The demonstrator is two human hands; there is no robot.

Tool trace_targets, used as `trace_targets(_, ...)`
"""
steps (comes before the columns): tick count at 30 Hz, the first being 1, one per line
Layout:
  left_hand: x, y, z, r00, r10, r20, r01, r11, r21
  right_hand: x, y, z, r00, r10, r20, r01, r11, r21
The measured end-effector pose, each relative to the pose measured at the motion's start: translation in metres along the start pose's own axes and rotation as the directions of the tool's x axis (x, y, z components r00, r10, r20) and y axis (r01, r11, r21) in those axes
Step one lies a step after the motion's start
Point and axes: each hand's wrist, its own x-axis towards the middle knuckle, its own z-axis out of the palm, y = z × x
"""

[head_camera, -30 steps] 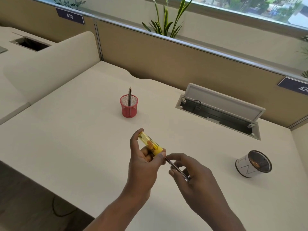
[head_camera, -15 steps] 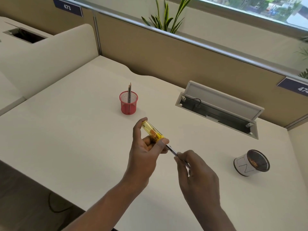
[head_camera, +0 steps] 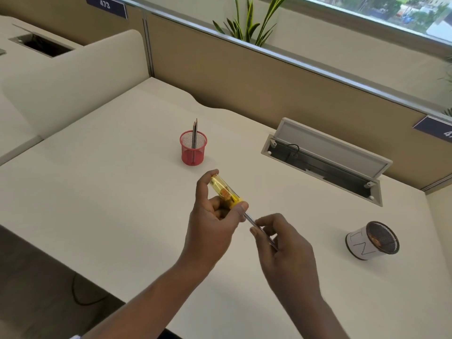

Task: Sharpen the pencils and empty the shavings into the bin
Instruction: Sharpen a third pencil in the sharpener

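My left hand (head_camera: 211, 221) grips a clear yellow tube sharpener (head_camera: 223, 190) with orange shavings inside, tilted up to the left above the desk. A dark pencil (head_camera: 254, 222) sticks into its lower end. My right hand (head_camera: 281, 243) pinches the pencil's shaft, and its far end is hidden in my fingers. A red mesh cup (head_camera: 193, 150) stands further back with two pencils (head_camera: 194, 134) upright in it. The bin (head_camera: 362, 243), a small mesh cup wrapped in white paper, lies tipped at the right with shavings inside.
The cream desk (head_camera: 110, 192) has an open cable tray with a raised lid (head_camera: 325, 152) at the back right. A tan partition (head_camera: 244, 77) runs behind, with a plant above it. The desk's front edge drops to dark floor at the lower left.
Both hands have stayed together at the desk's middle while my right hand shifted its hold along the pencil. The view moved slightly; cup and bin stayed where they were.
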Motion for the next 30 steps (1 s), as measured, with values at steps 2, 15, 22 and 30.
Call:
trace_targets(2, -0.003, -0.003, 0.002, 0.999, 0.011, -0.053, -0.009, 0.999, 0.039, -0.005, -0.002, 0.005, 0.992, -0.102, -0.074, 0.095, 0.992, -0.086)
trace_targets(15, 0.016, 0.008, -0.014, 0.959, -0.007, 0.283, 0.068, 0.976, -0.206, 0.020, -0.003, -0.024, 0.612, 0.314, 0.726, -0.791, 0.228, 0.568)
trace_targets(22, 0.008, -0.008, -0.007, 0.998, -0.056, -0.008, 0.057, 0.997, 0.054, 0.015, -0.002, 0.003, 0.989, 0.093, 0.111, -0.105, 0.989, 0.107)
trace_targets(30, 0.010, -0.012, -0.005, 0.999, -0.031, -0.023, 0.033, 0.997, 0.065, 0.020, 0.004, 0.012, 0.976, 0.157, 0.153, -0.199, 0.929, 0.312)
